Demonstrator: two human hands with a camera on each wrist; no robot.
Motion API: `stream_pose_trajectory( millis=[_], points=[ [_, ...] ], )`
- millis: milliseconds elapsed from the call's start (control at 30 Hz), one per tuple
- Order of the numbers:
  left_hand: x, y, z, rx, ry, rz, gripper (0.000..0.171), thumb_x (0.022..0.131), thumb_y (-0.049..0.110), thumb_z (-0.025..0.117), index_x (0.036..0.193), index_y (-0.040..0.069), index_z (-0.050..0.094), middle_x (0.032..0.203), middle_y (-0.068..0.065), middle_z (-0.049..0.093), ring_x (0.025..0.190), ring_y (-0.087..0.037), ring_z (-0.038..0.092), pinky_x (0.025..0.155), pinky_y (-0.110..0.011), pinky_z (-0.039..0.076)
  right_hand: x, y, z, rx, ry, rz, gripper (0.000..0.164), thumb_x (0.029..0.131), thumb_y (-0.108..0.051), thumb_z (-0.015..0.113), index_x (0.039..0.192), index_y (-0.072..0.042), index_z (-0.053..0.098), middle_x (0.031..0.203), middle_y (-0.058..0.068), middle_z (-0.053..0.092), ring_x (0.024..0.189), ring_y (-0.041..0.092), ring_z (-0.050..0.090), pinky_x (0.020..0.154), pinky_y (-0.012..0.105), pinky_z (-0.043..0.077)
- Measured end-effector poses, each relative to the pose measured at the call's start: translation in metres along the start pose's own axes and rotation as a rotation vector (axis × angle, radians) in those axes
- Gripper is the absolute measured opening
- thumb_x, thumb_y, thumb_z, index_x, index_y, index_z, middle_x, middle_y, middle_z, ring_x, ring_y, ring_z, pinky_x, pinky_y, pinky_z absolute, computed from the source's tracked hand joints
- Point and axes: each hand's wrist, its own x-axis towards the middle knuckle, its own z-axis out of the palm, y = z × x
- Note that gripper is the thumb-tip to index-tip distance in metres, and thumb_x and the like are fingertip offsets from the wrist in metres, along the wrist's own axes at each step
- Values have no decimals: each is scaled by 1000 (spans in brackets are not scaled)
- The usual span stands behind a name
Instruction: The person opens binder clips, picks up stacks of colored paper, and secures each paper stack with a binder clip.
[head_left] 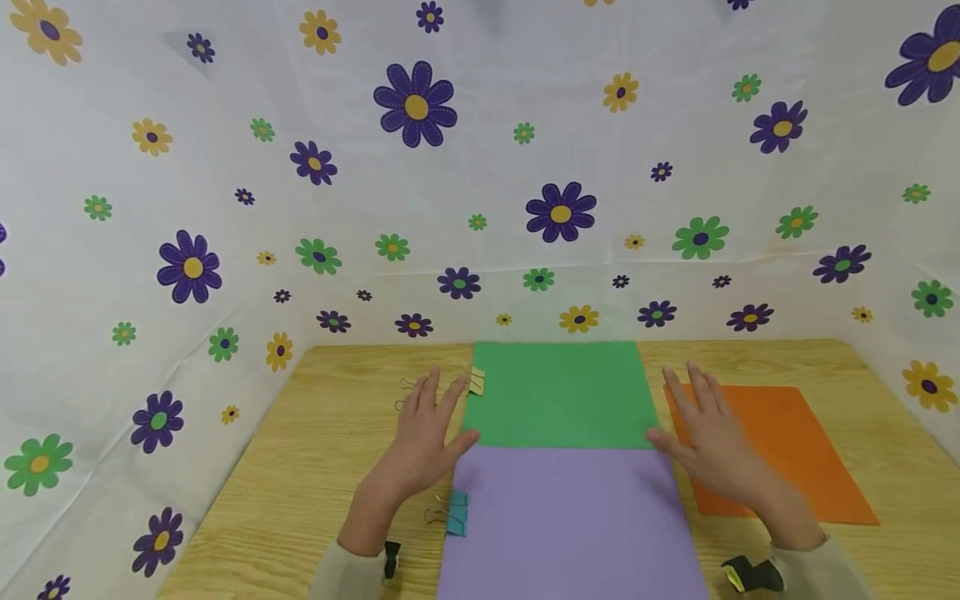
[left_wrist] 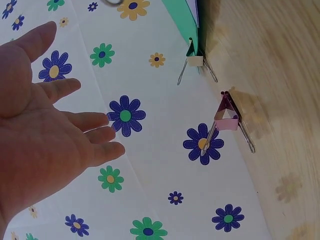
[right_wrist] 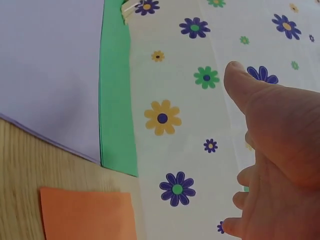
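Both hands hover with fingers spread, holding nothing. My left hand (head_left: pixel 420 442) is over the left edge of the green sheet (head_left: pixel 562 396); my right hand (head_left: pixel 712 442) is by its right edge, partly over the orange sheet (head_left: pixel 780 450). Nearer me, a purple sheet (head_left: pixel 570 517) overlaps the green one. A cream binder clip (head_left: pixel 477 383) grips the green sheet's left edge, and a teal binder clip (head_left: pixel 457 512) grips the purple sheet's left edge. In the left wrist view a pink binder clip (left_wrist: pixel 227 122) stands loose on the wooden table, beyond the cream clip.
The wooden table (head_left: pixel 300 500) is enclosed at the back and both sides by a white flowered cloth (head_left: pixel 480 175). Each forearm wears a dark wrist strap, partly showing at the sleeves. The orange sheet lies to the right, apart from the purple one.
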Motion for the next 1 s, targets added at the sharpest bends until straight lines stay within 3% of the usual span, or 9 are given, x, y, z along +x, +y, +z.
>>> stream_pose_trajectory(
  millis=[267,433,567,1000],
  points=[
    [-1,-6,-3,-8,4,-3,75,98,32,62,158,10,22,162,-29,3,149,-48,3,114,-68,10,-2,17,-8,4,6,57,87,100,-44,56,158,-3,6,159,35,-5,144,57,-5,108,76,6],
    [-2,-8,-4,-25,36,12,74,97,29,63,157,8,25,160,-31,6,147,-51,5,113,-70,11,-6,35,-12,15,17,98,88,100,-47,53,158,0,5,158,37,-5,143,58,-8,109,75,3],
    [-2,-9,-4,-40,21,11,74,99,29,62,157,8,23,161,-30,3,148,-50,3,113,-70,11,-8,51,-12,0,18,123,89,100,-48,52,156,3,5,156,41,-4,141,62,-7,109,74,2],
    [-1,-12,-2,-39,16,-1,74,99,29,61,158,9,21,161,-30,2,147,-51,4,111,-71,16,-19,91,-16,-20,-77,260,93,101,-55,44,154,7,-1,151,46,-11,136,66,-12,105,77,-2]
  ],
)
